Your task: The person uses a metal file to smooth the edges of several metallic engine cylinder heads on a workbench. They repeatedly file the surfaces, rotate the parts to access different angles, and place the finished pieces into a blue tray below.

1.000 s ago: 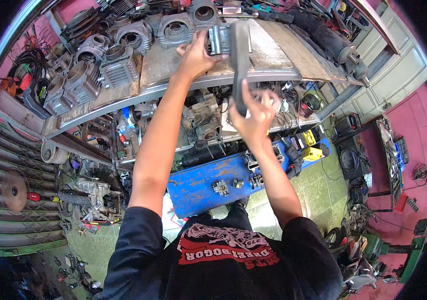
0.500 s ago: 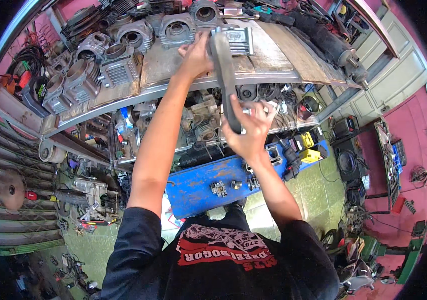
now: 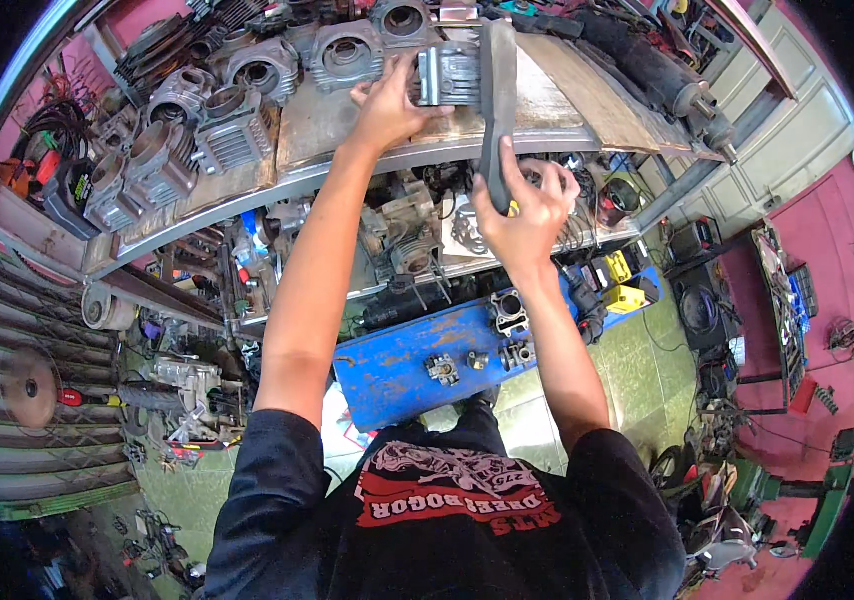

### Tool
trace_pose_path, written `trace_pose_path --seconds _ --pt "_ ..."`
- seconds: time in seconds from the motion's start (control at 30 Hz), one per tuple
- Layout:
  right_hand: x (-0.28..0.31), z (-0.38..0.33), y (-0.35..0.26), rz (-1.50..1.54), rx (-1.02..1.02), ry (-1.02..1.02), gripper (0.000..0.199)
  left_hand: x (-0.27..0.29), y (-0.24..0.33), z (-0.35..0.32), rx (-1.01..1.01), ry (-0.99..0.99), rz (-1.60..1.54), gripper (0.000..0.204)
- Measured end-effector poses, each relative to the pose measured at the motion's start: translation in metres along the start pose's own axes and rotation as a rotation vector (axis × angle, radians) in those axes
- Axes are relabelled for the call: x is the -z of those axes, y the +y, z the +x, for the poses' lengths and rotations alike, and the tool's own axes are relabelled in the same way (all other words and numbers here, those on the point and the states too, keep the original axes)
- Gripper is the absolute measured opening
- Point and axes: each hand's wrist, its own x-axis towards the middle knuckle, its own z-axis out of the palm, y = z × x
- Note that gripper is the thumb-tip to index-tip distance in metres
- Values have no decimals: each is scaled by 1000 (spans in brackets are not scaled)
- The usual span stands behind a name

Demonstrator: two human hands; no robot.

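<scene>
Our left hand (image 3: 388, 112) grips silver finned metal block (image 3: 455, 76), likely steadying it | our right hand (image 3: 531, 212) clasps long flat dark-grey tool (image 3: 499, 85) by narrow end, probably for reach

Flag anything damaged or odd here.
The blue bench below the shelf looks worn: brownish patches break up its paint. Nothing odd stands out around the finned part at the left hand.

Metal parts (image 3: 441, 370) on a blue bench (image 3: 377, 388)
</scene>
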Motion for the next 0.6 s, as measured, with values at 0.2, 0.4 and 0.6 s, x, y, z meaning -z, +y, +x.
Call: trace_pose_path --seconds 0.2,0.4,0.6 --pt "14 -31 -13 154 -24 -73 60 0 -10 -1 12 -28 1 107" --pt "10 7 22 162 -310 22 55 3 8 1 10 -40 -4 106" --pt "10 -48 41 362 -312 -9 53 -2 -10 5 13 -18 -64 105"
